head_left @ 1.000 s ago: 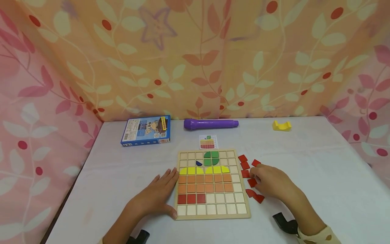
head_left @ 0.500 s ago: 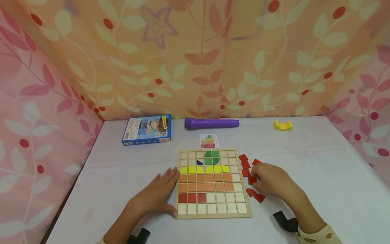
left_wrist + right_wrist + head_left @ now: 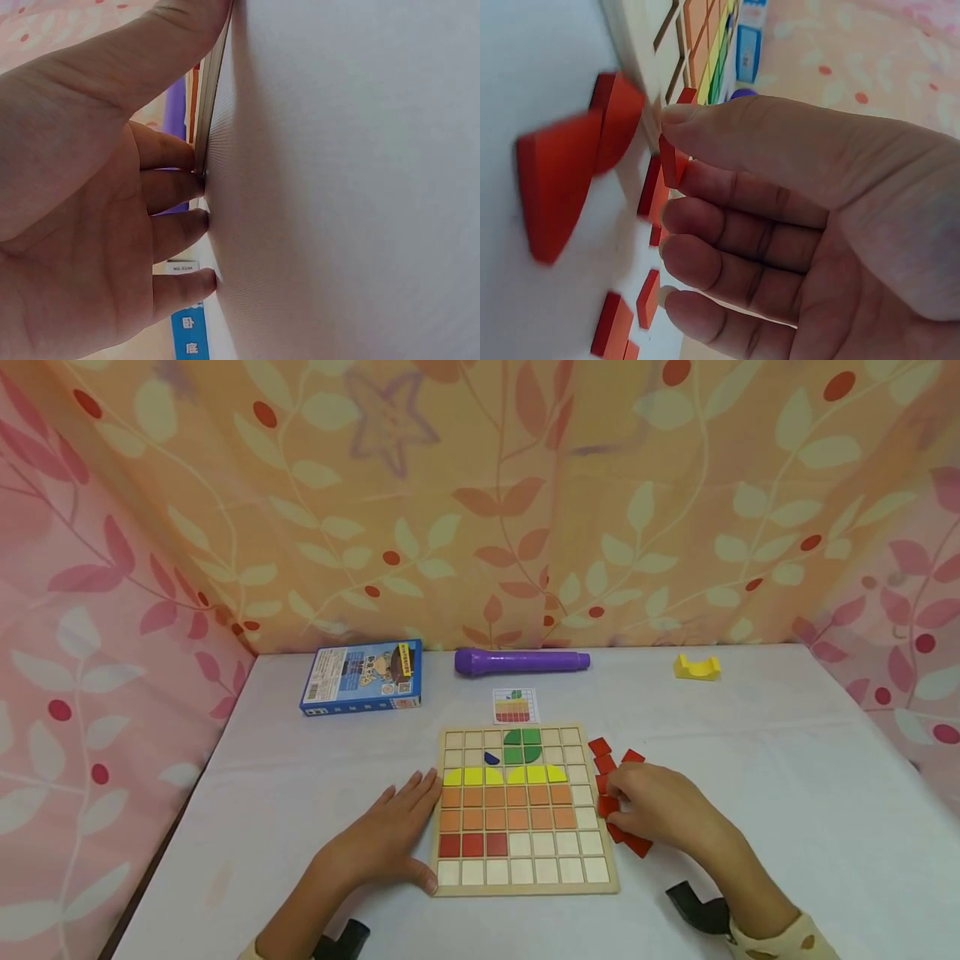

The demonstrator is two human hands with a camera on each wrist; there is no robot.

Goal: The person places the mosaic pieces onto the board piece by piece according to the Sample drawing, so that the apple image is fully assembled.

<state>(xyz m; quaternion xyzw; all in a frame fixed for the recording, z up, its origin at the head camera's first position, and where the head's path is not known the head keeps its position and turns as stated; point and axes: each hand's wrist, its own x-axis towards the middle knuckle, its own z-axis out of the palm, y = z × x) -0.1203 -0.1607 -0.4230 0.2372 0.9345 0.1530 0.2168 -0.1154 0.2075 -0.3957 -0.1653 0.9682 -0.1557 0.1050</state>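
Observation:
A wooden grid board [image 3: 525, 889] lies on the table, with green, yellow, orange and red tiles set in its cells. My left hand [image 3: 378, 843] rests along its left side, thumb at the near corner; the left wrist view shows straight fingertips by the board's edge [image 3: 212, 101]. Just off the right side, my right hand [image 3: 671, 806] pinches a red square tile [image 3: 672, 161] between thumb and forefinger. Its other fingers are bent beside loose red tiles [image 3: 600, 747]. Two red pieces with a curved side [image 3: 559, 180] lie nearest the right wrist camera, blurred.
A small pattern card [image 3: 515, 706] lies beyond the board. Along the back stand a blue box [image 3: 362, 678], a purple microphone-shaped tube [image 3: 522, 662] and a yellow cradle-shaped block [image 3: 697, 667]. Patterned cloth [image 3: 480, 527] hangs behind the table and at both sides.
My right hand has moved slightly left with the red square tile, towards the board's right edge. My left hand has stayed at the board's left side.

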